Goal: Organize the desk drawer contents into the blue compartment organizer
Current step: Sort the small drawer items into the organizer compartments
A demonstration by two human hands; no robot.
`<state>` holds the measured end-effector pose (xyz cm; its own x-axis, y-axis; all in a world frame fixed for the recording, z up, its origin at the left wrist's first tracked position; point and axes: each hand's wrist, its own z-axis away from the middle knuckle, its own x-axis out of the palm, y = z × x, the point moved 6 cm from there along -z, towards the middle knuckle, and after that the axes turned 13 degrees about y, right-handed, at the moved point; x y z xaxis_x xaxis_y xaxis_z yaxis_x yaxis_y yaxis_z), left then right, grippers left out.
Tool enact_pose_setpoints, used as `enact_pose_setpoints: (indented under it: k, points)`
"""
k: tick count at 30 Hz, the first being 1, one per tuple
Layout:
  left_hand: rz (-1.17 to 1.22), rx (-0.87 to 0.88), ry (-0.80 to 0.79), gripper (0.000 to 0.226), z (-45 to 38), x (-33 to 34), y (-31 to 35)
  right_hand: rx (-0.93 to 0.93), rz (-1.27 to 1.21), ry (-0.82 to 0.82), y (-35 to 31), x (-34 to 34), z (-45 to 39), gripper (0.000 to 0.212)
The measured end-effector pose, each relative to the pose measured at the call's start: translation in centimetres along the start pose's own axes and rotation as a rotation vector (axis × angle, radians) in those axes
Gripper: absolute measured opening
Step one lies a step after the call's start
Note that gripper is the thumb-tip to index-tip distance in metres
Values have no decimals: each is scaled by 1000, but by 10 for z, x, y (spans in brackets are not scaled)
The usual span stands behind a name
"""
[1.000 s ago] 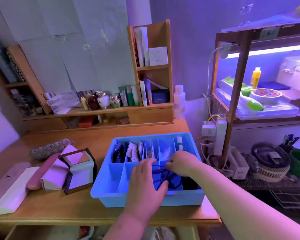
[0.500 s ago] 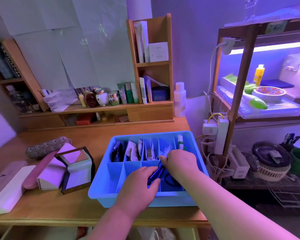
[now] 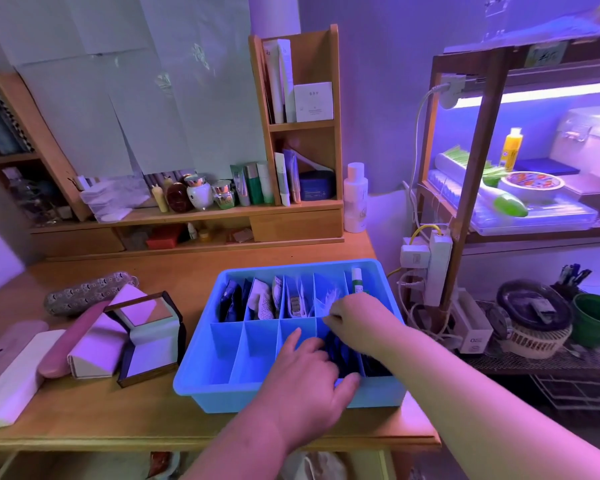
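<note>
**Both hands in the blue organizer's front right compartments**

The blue compartment organizer sits on the wooden desk, near its front edge and toward the right. Its back row holds upright sachets and packets, with a small green-and-white tube standing in the far right slot. The three front compartments on the left show bare blue bottoms. A dark cord-like bundle lies in the front compartment right of centre.

The left hand reaches over the front wall with fingers spread and relaxed, resting on the dividers beside the dark bundle, thumb on the front rim. The right hand hovers over the middle divider with fingers curled down; whether it pinches anything cannot be told.

Left of the organizer stands an open hinged box, then a white carton, a pink case, a long white case and a patterned pouch. A wooden shelf unit with bottles and jars runs along the back of the desk, and a white bottle stands at its right end.
</note>
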<state>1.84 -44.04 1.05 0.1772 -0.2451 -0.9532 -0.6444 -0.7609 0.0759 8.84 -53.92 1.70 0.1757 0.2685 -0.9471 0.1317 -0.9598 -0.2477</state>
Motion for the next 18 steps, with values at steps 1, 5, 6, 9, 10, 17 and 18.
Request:
enact_pose_setpoints:
  k: [1,5,6,9,10,17,18]
  points:
    - [-23,1,-35,60,-4,2,0,-14,-75,-2,5,-4,3,25]
    - [9,-20,-143,68,-16,6,-4,-176,-36,30,16,-11,32,32]
    - [34,-29,-122,65,-16,5,-4,-231,11,36,15,-9,38,35]
    - [67,-50,55,58,-9,-4,-6,-252,51,-11,16,-4,46,43]
    - [47,-49,80,62,-4,-5,-7,-243,71,-33,16,-3,45,47]
    - [-1,-1,-68,57,0,-1,-7,-320,375,-226,-2,9,32,51]
    - [6,-8,-89,57,0,0,-7,-313,371,-227,-3,6,32,47]
